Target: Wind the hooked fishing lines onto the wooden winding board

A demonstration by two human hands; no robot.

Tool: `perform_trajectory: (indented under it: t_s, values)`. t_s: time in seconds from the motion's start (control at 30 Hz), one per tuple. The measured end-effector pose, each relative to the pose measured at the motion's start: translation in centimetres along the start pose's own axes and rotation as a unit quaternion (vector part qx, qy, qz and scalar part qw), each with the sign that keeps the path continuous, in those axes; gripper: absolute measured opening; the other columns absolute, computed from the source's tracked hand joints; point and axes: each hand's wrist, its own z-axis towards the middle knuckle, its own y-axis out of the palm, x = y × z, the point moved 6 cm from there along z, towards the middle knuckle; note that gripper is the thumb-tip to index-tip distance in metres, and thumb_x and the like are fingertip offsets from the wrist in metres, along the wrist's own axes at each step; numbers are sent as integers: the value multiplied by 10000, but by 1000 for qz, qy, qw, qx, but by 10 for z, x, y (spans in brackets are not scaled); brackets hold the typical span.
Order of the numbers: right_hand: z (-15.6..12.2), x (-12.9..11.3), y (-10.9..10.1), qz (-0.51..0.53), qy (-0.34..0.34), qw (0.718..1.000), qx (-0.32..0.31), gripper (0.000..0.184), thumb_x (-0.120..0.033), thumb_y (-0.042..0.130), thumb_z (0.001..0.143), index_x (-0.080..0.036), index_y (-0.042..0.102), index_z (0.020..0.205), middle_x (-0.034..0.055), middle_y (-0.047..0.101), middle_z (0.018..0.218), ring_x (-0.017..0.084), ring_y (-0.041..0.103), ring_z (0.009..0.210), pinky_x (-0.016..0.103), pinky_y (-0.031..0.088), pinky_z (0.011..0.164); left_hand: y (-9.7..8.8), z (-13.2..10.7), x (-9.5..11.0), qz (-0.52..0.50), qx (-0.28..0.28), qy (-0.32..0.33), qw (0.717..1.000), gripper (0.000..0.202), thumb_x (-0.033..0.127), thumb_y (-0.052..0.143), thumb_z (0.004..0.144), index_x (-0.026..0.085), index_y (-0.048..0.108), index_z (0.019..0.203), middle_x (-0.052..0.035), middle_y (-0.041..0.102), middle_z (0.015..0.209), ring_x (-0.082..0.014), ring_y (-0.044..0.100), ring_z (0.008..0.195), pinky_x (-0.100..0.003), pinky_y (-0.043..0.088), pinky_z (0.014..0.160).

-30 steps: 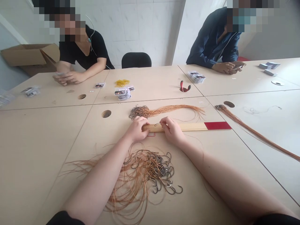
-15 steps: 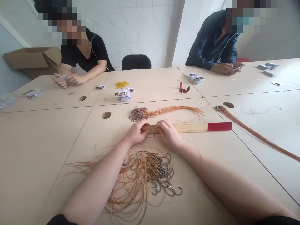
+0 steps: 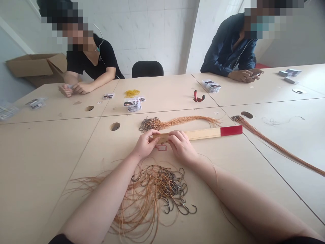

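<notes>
My left hand (image 3: 146, 145) is closed around the left end of a flat wooden strip (image 3: 203, 133) with a red end. Against the same strip, the bent fingers of my right hand (image 3: 183, 146) are closed a little further right. A small dark bit shows between the hands, too small to make out. One thin brown line (image 3: 216, 174) curves from beside my right hand over the forearm. Below my hands lies a loose tangle of fishing hooks (image 3: 175, 184) with brown lines. Just beyond the strip rests a neater bundle of hooks (image 3: 149, 124) with its lines stretching right.
Another hook bundle (image 3: 274, 142) lies at the right. Small packs (image 3: 133, 103), yellow pieces (image 3: 132, 93) and red-handled pliers (image 3: 199, 97) in a table hole are farther back. Two people sit across the table (image 3: 50, 145), hands on it. A cardboard box (image 3: 30, 64) stands behind at left.
The red end of the strip has swung up and shifted left, so the strip tilts more. Both hands stay at its left part, with the right hand slightly lower.
</notes>
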Motion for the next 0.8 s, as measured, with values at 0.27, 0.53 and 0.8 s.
perform_trajectory:
  t_s: [0.27, 0.53, 0.8]
  values:
    - [-3, 1, 2, -35, 1, 999, -10, 136, -163, 394, 919, -202, 522, 944, 97, 531, 1132, 228, 420, 1034, 385, 378, 841, 11, 4, -5, -23, -89, -40, 995, 231, 367, 662, 734, 166, 625, 842, -46, 616, 771, -168, 626, 677, -302, 536, 613]
    - [-4, 7, -2, -41, 7, 999, -8, 132, -188, 391, 927, -201, 519, 896, 97, 541, 1097, 227, 426, 1025, 398, 378, 845, 7, 9, 11, 94, -80, 10, 992, 295, 405, 519, 824, 152, 650, 748, -39, 619, 750, -154, 562, 708, -251, 439, 638]
    - [0, 4, 6, -65, 18, 997, -31, 168, -225, 395, 934, -197, 551, 878, 93, 538, 1128, 229, 413, 1043, 376, 373, 853, 7, 13, -7, 61, -104, -33, 992, 261, 390, 660, 727, 145, 665, 818, -49, 613, 743, -145, 546, 641, -256, 441, 583]
